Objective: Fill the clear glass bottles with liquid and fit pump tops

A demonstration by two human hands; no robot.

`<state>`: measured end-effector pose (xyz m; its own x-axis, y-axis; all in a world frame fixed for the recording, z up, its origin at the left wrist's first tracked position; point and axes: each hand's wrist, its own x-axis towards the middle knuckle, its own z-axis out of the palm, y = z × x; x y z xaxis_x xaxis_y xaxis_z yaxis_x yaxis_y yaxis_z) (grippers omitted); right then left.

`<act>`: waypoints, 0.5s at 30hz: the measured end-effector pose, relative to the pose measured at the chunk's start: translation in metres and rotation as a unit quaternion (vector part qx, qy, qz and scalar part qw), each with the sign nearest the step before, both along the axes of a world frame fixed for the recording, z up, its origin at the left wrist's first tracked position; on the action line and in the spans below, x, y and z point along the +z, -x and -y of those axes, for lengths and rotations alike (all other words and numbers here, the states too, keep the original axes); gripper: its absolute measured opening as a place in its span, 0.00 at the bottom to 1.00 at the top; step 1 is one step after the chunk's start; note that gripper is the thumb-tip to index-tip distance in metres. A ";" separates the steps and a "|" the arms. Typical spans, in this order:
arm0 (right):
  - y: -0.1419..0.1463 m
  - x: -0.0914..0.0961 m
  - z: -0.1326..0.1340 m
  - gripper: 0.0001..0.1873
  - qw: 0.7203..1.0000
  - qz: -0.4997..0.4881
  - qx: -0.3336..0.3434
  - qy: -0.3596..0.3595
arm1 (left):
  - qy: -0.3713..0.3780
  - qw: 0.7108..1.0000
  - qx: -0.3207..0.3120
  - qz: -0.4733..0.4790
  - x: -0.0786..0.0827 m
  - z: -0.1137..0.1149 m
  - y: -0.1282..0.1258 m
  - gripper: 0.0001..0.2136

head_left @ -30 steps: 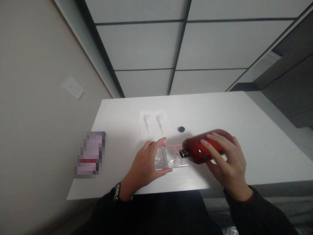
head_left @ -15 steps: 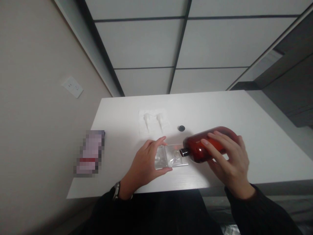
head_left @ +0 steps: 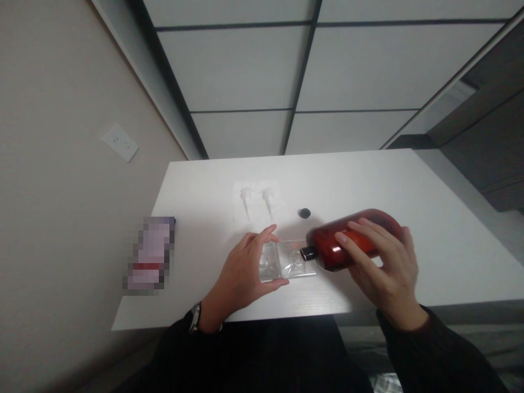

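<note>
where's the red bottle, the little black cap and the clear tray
red bottle (head_left: pixel 325 246): head view, on its shoulder beside the neck
black cap (head_left: pixel 304 213): head view, on its top
clear tray (head_left: pixel 295 266): head view, on its bare right half

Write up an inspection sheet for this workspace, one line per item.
Surface: white table, plain matte top.
Job's things: red bottle tipped on its side, uncapped neck pointing left over a clear plastic packet; cannot tell whether anything pours.
Clutter: black cap behind the bottle's neck; two white pump heads on a white sheet; blurred-out item at the table's left edge.
Grippers: left hand pinches the packet's left end; right hand grips the bottle.
Cables: nothing seen.
Surroundings: beige wall with a socket on the left; white panelled screen behind the table.
</note>
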<state>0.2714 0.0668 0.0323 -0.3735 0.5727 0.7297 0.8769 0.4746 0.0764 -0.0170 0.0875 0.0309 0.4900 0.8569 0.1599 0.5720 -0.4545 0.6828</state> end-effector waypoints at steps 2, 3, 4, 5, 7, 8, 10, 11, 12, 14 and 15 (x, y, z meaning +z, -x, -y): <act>-0.001 0.000 0.000 0.48 1.000 0.003 0.000 0.002 | -0.001 1.000 0.002 -0.002 0.000 0.000 0.000 0.53; -0.001 0.000 0.000 0.48 1.000 0.004 0.000 0.002 | -0.002 1.000 0.003 -0.001 -0.001 0.000 0.000 0.53; -0.001 0.000 0.000 0.48 1.000 0.005 0.001 0.001 | -0.003 1.000 0.003 0.000 -0.001 0.000 0.000 0.53; -0.001 0.000 0.000 0.48 1.000 0.006 0.001 0.000 | -0.004 1.000 0.002 0.002 -0.001 0.000 -0.001 0.53; -0.002 0.000 -0.001 0.48 1.000 0.009 0.005 -0.005 | -0.007 1.000 0.000 0.004 -0.001 0.000 -0.001 0.53; -0.002 0.000 -0.001 0.48 1.000 0.010 0.007 -0.007 | -0.009 1.000 -0.001 0.005 -0.001 0.000 -0.001 0.53; -0.002 0.001 -0.001 0.47 1.000 0.009 0.013 -0.010 | -0.012 1.000 -0.003 0.004 0.000 0.000 -0.001 0.53; -0.002 0.001 -0.001 0.47 1.000 0.006 0.014 -0.010 | -0.014 1.000 -0.004 0.004 0.000 0.000 -0.001 0.53; -0.001 0.001 -0.001 0.47 1.000 0.001 0.012 -0.008 | -0.014 1.000 -0.005 0.004 0.000 0.000 0.000 0.53; -0.001 0.003 -0.001 0.47 1.000 -0.007 0.007 -0.005 | -0.011 1.000 -0.006 0.003 0.001 0.000 0.001 0.53; -0.002 0.003 -0.001 0.47 1.000 -0.009 0.005 -0.005 | -0.008 1.000 -0.006 0.002 0.001 0.000 0.001 0.53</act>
